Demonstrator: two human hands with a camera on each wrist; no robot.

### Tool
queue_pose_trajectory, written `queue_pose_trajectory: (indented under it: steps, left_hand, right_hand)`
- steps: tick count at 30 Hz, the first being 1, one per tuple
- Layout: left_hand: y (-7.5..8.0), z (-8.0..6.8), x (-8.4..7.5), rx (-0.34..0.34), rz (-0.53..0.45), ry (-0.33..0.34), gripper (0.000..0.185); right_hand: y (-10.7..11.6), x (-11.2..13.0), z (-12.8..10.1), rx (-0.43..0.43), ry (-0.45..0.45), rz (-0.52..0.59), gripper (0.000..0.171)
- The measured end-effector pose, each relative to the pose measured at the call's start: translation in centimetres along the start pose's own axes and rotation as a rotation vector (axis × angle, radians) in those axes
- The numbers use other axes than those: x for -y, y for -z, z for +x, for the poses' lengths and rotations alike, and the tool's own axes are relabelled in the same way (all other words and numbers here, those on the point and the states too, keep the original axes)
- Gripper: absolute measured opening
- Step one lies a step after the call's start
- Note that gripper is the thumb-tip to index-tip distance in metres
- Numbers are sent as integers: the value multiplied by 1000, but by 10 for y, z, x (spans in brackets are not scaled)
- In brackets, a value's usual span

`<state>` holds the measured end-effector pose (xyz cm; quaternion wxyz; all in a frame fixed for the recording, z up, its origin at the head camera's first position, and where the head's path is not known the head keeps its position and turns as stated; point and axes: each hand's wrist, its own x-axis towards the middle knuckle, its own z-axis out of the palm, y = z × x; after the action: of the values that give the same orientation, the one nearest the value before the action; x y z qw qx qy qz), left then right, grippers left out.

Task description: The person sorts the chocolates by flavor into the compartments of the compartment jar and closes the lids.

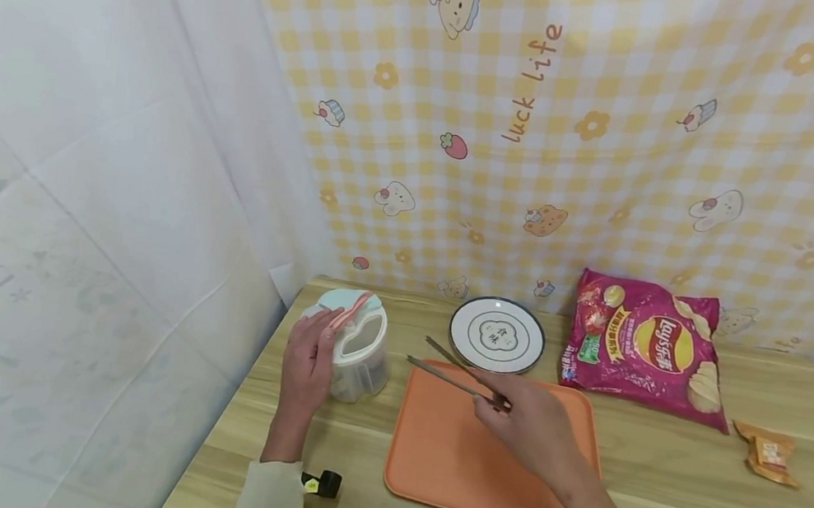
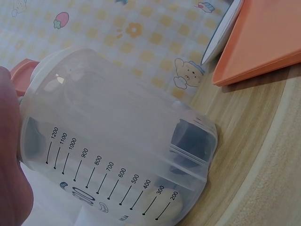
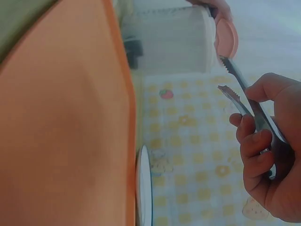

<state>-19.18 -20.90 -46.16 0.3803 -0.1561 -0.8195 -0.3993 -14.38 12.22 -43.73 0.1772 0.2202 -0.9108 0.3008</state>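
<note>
My left hand holds the lid of a clear food storage container on the left. A pink flap stands raised on that lid, next to my fingers, and the opening beside it is uncovered. Through the container's wall, marked with a printed scale, dark and pale things show at the bottom, their kind unclear. My right hand grips metal tongs above an orange tray. The tongs' toothed tips are apart, with nothing between them, and point toward the container.
Behind the tray lies a white plate with a dark rim. A purple bag of potato chips leans at the back right, and a small orange packet lies farther right. A checked cloth hangs behind the wooden table.
</note>
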Motion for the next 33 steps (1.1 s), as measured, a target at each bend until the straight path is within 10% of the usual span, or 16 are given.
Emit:
queue_pose_trajectory:
  steps: [22,33]
  left_hand:
    - [-3,-1,0,-15,-7,-22,30]
    - [-1,0,-1,-8,-4,-20,30]
  right_hand:
    - [42,-83,-77,107,-224,-111,24]
    - [51,-105,-94,290,-478,-90,47]
